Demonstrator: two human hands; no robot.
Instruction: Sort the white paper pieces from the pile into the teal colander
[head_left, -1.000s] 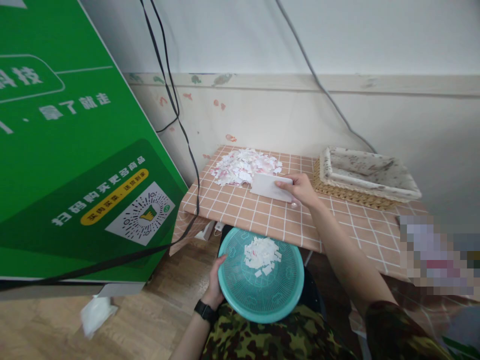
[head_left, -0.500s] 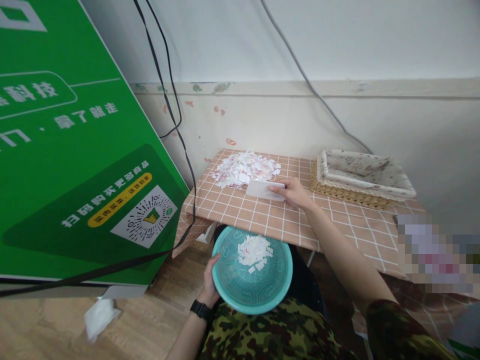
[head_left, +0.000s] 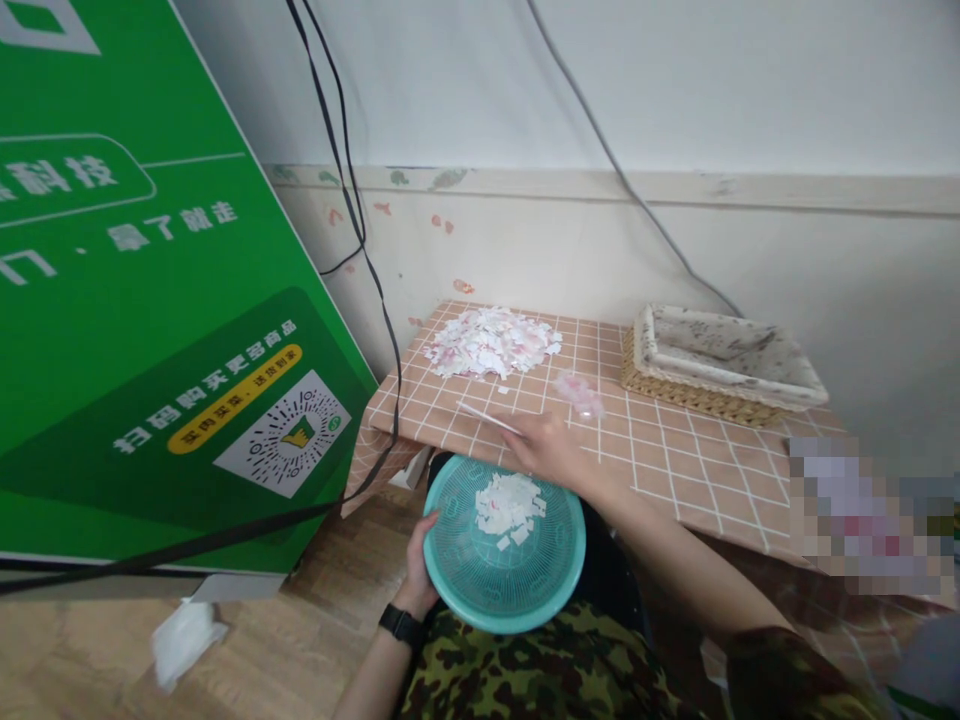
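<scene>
My left hand (head_left: 421, 560) grips the left rim of a round turquoise plastic colander (head_left: 465, 585), which sits at my lap below the table edge. Inside it lies a small heap of white paper scraps (head_left: 511, 505). My right hand (head_left: 541, 443) pinches a flat white card (head_left: 491, 418), seen nearly edge-on, low over the front of the table. Behind the card, a larger pile of white and pinkish paper scraps (head_left: 491, 342) rests on the checked cloth. A small flat pink-and-white packet or bag (head_left: 579, 395) lies right of that pile.
The table (head_left: 652, 455) has a brown checked cloth and stands against the wall. A cloth-lined wicker basket (head_left: 724, 365) is at its right back. A tall green sign panel (head_left: 172, 300) and a hanging black cable (head_left: 382, 300) flank the left. A white plastic bag (head_left: 186, 640) lies on the floor.
My right hand has drawn the card toward me and tilted it from flat-facing to edge-on. The pink packet has come into sight. My left hand and the colander have hardly moved.
</scene>
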